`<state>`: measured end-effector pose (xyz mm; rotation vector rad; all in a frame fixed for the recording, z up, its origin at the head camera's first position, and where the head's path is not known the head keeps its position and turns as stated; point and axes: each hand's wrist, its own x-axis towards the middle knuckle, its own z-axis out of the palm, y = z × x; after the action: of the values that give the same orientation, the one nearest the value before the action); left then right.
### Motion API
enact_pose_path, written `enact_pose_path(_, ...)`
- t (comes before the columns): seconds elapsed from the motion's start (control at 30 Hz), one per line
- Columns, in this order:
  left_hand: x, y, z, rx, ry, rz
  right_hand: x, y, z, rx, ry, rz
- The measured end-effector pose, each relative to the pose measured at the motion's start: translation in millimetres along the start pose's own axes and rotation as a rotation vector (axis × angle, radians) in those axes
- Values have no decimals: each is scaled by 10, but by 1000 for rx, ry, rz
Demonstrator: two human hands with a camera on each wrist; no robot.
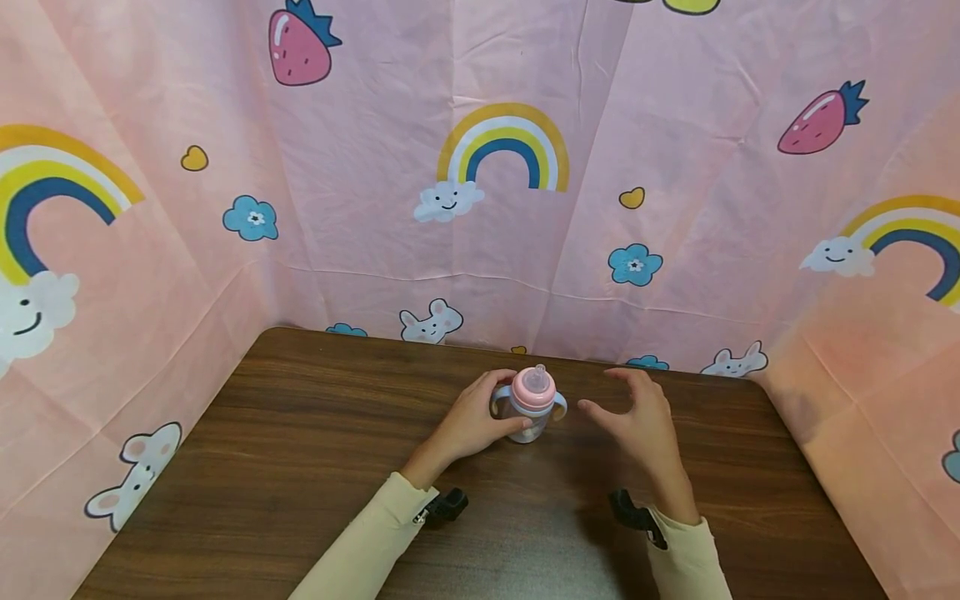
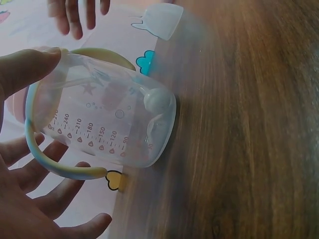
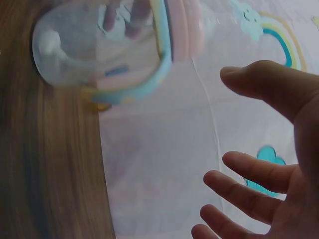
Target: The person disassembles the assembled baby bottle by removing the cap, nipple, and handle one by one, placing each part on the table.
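Observation:
A clear baby bottle point(image 1: 528, 427) with a pink collar, a clear teat and two pale handles stands upright on the brown table. Measuring marks and a white ball on a straw show through its wall in the left wrist view. My left hand point(image 1: 476, 417) is around the bottle's left side. Its thumb point(image 2: 35, 67) lies across the bottle's upper part, and the other fingers spread loosely beside the near handle point(image 2: 60, 172); firm contact cannot be made out. My right hand point(image 1: 641, 421) is apart from the bottle on its right, holding nothing, thumb and fingers spread.
The dark wood table point(image 1: 315, 450) spreads out on both sides of the bottle. A pink cloth point(image 1: 360, 208) printed with rainbows, strawberries and flowers hangs behind and at both sides. Black wrist mounts point(image 1: 450, 505) sit at the sleeve cuffs.

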<state>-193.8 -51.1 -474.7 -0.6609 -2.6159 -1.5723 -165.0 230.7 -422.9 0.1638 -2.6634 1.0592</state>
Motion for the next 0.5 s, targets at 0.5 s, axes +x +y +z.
enact_pose_path(0.5,-9,8,15,10,10,19,-14,-101,435,119,12,-128)
